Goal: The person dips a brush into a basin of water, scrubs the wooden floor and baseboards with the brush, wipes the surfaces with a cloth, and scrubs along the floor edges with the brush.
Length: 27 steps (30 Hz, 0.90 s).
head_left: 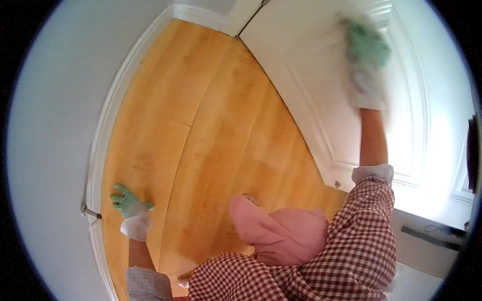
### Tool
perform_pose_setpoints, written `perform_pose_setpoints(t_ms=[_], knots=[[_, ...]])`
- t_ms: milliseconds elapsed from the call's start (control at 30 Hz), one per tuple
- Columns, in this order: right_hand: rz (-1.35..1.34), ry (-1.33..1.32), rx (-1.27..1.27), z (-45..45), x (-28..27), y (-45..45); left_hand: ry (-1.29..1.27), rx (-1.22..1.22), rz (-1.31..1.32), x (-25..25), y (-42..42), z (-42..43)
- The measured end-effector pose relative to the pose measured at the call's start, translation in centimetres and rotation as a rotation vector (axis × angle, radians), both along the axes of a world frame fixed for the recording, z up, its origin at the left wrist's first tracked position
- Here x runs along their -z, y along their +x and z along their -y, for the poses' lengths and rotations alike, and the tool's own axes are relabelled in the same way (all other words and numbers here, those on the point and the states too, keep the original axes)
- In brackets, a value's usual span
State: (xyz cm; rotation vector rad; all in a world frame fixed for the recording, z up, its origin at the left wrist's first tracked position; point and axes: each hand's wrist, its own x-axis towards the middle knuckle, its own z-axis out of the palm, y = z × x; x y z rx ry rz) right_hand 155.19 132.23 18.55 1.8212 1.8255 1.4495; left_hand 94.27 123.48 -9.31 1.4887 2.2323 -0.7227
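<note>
My right hand (366,50), in a green and white glove, is at the white panelled door (311,65) at the upper right. It is smeared by motion, and whether it holds anything cannot be made out. My left hand (130,203) wears a matching glove and hangs over the wooden floor (226,125) at the lower left. Its fingers are spread and nothing is in them. The checked red and white garment (351,236) covers my body and right upper arm.
A pale wall (65,110) with a white baseboard (108,110) runs along the left. A door stop (91,212) sticks out low from it. Pink clothing (286,233) shows at the bottom middle. A dark handle (472,153) is at the right edge.
</note>
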Motion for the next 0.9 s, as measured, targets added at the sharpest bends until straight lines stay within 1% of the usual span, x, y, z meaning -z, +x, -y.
perform_pose_setpoints(t_ms=[67,100,133,167,200,233,267,300,333,367,400,433,500,567,633,667,700,800,900], knots=[[-0.119,0.121,0.034,0.4,-4.9,-1.2,-0.007,0.008,-0.004,0.3,-0.3,0.1],[-0.131,0.158,-0.006,0.4,-5.0,-0.9,-0.007,0.003,-0.002,0.3,0.0,0.1],[-0.061,0.114,-0.096,0.1,-2.7,0.7,-0.038,-0.036,0.005,-0.5,0.5,-0.3],[0.029,0.032,-0.167,-0.3,1.0,2.7,-0.069,-0.075,0.012,-1.2,1.1,-0.7],[0.032,-0.108,-0.132,-0.3,5.4,3.0,-0.090,-0.122,0.018,-2.0,1.2,-1.1],[-0.077,-0.348,0.059,-0.3,9.4,1.1,-0.060,-0.103,0.036,-2.2,1.0,-1.0],[-0.142,-0.559,0.045,-0.2,14.5,2.2,-0.040,-0.088,0.054,-2.1,0.8,-0.8],[-0.151,-0.664,0.058,-0.8,19.1,3.1,-0.015,-0.076,0.071,-2.0,0.7,-0.4],[-0.162,-0.763,0.074,-1.8,21.7,3.6,-0.005,-0.073,0.078,-2.1,0.9,-0.2],[-0.181,-0.715,0.069,-3.3,21.0,3.1,-0.001,-0.067,0.083,-2.3,0.9,-0.2],[-0.197,-0.667,0.067,-5.1,18.6,2.1,0.002,-0.059,0.092,-2.4,0.8,-0.2],[-0.215,-0.617,0.067,-6.7,16.6,1.3,-0.011,-0.076,0.064,-1.5,0.3,-0.1],[-0.197,-0.339,-0.049,-11.7,13.3,0.2,-0.044,-0.112,0.018,1.1,-0.4,0.0],[-0.131,-0.081,-0.108,-16.9,9.4,-1.2,-0.054,-0.126,0.028,0.3,-0.2,-0.1],[-0.146,-0.037,-0.157,-19.6,7.3,-2.4,-0.090,-0.136,0.022,-1.6,0.8,-0.6],[-0.160,-0.010,-0.175,-20.3,7.3,-2.6,-0.110,-0.131,0.005,-2.8,1.4,-1.2],[-0.193,0.056,-0.249,-20.7,8.3,-2.5,-0.125,-0.123,-0.012,-3.3,1.8,-1.8],[-0.267,0.029,-0.183,-20.9,12.1,-2.3,-0.140,-0.144,0.039,-3.3,1.6,-1.3],[-0.302,-0.193,-0.058,-20.6,15.0,-3.1,-0.089,-0.131,-0.001,-0.9,0.3,-1.3]])
